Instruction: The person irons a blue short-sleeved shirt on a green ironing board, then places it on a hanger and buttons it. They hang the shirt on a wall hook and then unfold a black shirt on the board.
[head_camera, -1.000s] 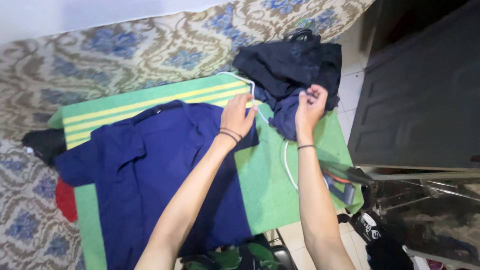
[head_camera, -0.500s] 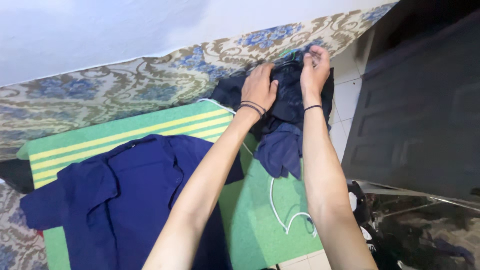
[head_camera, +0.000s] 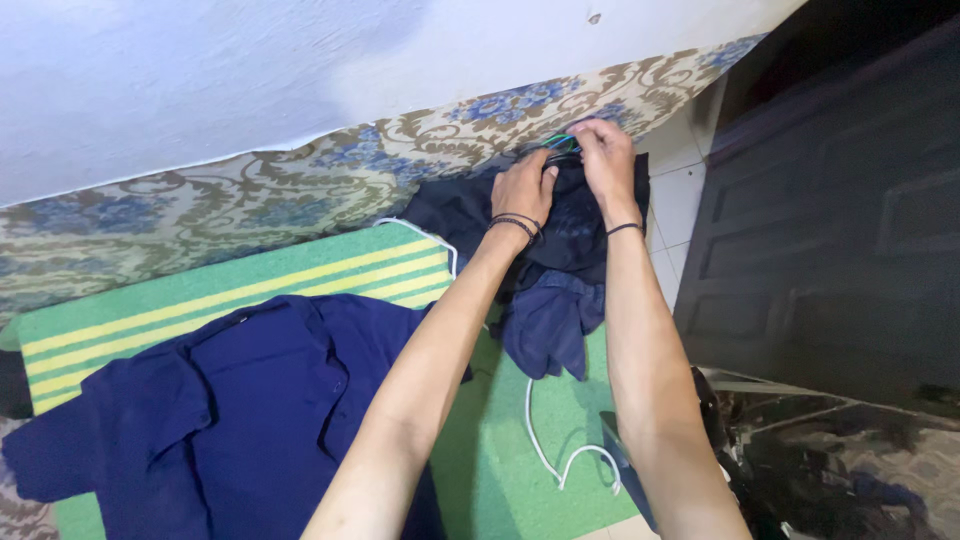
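Note:
A pile of dark navy clothes (head_camera: 560, 250) lies at the far right end of a green cloth with yellow stripes (head_camera: 250, 285). Both my hands are at the top of that pile. My left hand (head_camera: 522, 187) presses on the dark fabric with its fingers curled at the upper edge. My right hand (head_camera: 603, 155) pinches a thin green and dark hanger or strap (head_camera: 560, 143) sticking out of the pile's top. A blue shirt (head_camera: 230, 420) lies spread flat on the green cloth at the lower left, away from both hands.
A white cord (head_camera: 545, 440) runs across the green cloth from under the pile. A floral patterned cover (head_camera: 200, 215) lies behind, below a white wall (head_camera: 250, 70). A dark door (head_camera: 840, 220) and tiled floor (head_camera: 680, 200) are at the right.
Both hands have moved from the shirt's edge and the pile's lower part up to the top of the dark pile. The view has shifted up toward the wall.

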